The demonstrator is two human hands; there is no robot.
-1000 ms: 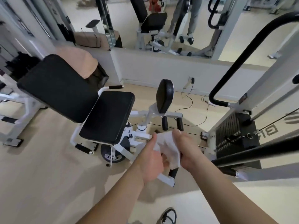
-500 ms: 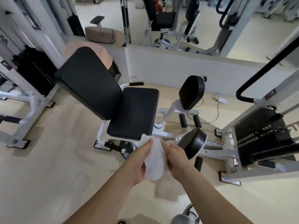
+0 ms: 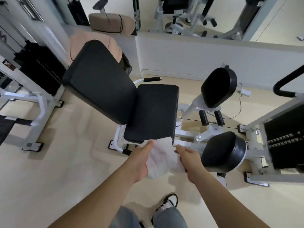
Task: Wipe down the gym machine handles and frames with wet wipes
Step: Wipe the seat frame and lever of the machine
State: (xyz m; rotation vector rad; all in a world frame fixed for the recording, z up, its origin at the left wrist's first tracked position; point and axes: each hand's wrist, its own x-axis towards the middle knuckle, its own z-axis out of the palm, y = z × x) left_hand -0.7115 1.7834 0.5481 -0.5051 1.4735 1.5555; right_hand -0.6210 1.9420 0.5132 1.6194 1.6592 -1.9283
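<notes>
A white wet wipe (image 3: 162, 157) is spread between my two hands in front of me. My left hand (image 3: 139, 159) pinches its left edge and my right hand (image 3: 189, 159) grips its right edge. Just beyond the wipe is a white-framed gym machine with a black seat (image 3: 153, 112), a tilted black backrest (image 3: 100, 79) and two round black leg pads (image 3: 218, 87) (image 3: 223, 152). A short black handle (image 3: 152, 79) sticks out behind the seat. The white frame (image 3: 184, 133) runs under the seat toward the pads.
A weight stack (image 3: 284, 139) in a white frame stands at the right, with a black curved bar (image 3: 283, 89) above it. Another white machine frame (image 3: 37, 102) stands at the left. A low white wall (image 3: 197, 53) with mirrors runs behind. My shoe (image 3: 167, 203) is on the beige floor.
My view has moved closer to the seat and tipped down, so the machine sits more central. The wipe has been pulled wider between my hands.
</notes>
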